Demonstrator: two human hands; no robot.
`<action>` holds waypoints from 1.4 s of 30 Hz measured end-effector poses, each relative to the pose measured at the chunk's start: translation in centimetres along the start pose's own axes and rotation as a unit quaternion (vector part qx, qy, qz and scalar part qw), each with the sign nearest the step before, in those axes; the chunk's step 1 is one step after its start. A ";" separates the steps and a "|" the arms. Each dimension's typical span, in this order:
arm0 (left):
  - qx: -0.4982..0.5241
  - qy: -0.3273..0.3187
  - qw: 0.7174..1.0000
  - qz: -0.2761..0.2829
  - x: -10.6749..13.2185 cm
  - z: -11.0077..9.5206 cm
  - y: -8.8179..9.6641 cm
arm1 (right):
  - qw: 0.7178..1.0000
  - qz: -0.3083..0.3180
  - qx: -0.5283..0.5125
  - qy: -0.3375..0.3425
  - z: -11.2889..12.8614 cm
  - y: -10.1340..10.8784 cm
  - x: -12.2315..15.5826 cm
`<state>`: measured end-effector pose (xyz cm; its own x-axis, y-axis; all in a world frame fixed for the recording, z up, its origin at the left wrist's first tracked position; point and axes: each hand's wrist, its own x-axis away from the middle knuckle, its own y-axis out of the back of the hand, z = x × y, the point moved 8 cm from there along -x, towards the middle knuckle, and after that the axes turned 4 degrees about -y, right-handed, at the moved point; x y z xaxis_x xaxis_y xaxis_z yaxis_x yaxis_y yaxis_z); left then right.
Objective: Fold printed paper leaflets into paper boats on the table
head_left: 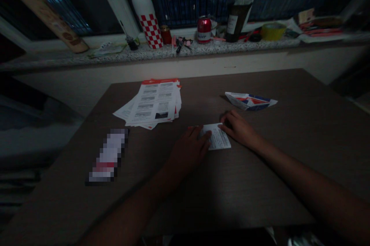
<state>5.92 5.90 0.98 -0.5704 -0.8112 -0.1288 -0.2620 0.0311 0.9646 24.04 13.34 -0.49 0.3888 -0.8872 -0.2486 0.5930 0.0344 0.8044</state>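
A small folded sheet of printed paper point(219, 140) lies on the table in front of me. My left hand point(192, 142) rests flat over its left part, fingers stretched out and pressing it down. At the upper right corner, my right hand point(235, 127) has curled fingers, with the thumb on the paper's edge. Whether the fingertips pinch the corner is hard to see. Beyond the right hand sits a folded paper boat point(251, 101), white with blue and orange print.
A pile of printed sheets point(153, 101) lies at the table's back left, with a blurred-out phone point(108, 155) nearer me. The windowsill point(115, 56) holds a checkered white bottle point(148, 14), a red can point(204, 30), a dark cup point(233, 22) and yellow tape point(273, 31).
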 end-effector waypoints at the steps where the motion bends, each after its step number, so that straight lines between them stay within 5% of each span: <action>1: 0.005 0.001 1.000 -0.001 0.1 0.1 -0.1 | 1.000 -0.002 0.000 0.002 0.0 0.0 0.0; 13: 0.036 0.003 0.999 -0.018 0.3 0.5 -0.7 | 1.000 -0.020 0.001 0.008 0.8 0.6 0.2; 18: 0.030 -0.005 0.999 -0.029 0.4 0.6 -0.8 | 0.998 -0.016 0.060 0.022 3.3 1.4 1.3; 23: 0.032 -0.004 0.999 -0.028 0.3 0.7 -1.0 | 0.991 0.029 0.091 0.092 6.0 -0.8 3.6; 29: 0.032 -0.011 0.999 -0.034 0.2 0.6 -1.0 | 0.988 0.055 0.096 0.106 5.5 -3.0 4.6; 42: 0.010 -0.014 0.999 -0.041 0.3 0.7 -1.3 | 0.989 0.053 0.097 0.096 5.5 -2.9 4.6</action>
<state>5.57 6.01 -0.50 -0.5673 -0.7953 -0.2139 -0.3240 -0.0232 0.9458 20.23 6.67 -1.04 0.5798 -0.7787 -0.2396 0.4019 0.0176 0.9155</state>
